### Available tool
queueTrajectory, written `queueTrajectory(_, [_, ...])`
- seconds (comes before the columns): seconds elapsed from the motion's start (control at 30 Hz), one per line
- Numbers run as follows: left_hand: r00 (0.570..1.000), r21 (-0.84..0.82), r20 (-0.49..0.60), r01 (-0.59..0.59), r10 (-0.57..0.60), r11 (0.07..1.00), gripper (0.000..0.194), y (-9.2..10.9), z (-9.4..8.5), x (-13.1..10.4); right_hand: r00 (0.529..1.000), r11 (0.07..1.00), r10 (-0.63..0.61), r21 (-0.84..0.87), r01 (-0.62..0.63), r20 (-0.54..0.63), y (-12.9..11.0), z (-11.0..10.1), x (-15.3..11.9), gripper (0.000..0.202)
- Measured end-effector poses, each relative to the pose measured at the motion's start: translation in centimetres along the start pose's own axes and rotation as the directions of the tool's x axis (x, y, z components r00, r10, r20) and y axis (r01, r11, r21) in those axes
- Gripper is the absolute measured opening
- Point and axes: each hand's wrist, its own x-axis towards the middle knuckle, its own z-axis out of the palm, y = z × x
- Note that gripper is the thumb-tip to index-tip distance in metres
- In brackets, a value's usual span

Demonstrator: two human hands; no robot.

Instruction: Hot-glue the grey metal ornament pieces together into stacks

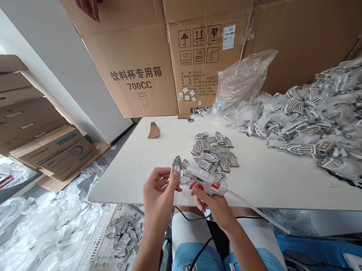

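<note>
Work looks partway along: one small metal piece (176, 165) is in hand above a white table (124, 168), a loose pile (215, 156) and a bagged heap (306, 118) apparently remain, and pieces (126, 238) lie low at left, perhaps finished. Both forearms reach forward, the left hand (160, 188) pinching the piece upright, the right hand (214, 202) wrapped around a glue gun (204, 180), nozzle pointed at it

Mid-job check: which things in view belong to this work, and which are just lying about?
Likely the job: glue gun, glue stick, held piece, loose pieces, bagged pieces.
Seemingly lying about: cardboard scrap, plastic film, stacked cardboard.
</note>
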Motion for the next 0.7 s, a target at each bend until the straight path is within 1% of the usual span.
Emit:
queueTrajectory(0.4, [0.999,0.01,-0.016,-0.033,0.033,0.999,0.033,0.16,0.16,-0.14,1.0,0.999,0.017,0.044,-0.016,-0.005,0.27,-0.07,0.13,0.043])
queueTrajectory(0.7, [0.999,0.034,0.005,-0.034,0.034,0.999,0.032,0.35,0.07,-0.38,0.999,0.998,0.04,0.055,-0.039,-0.021,0.21,0.04,-0.03,0.044])
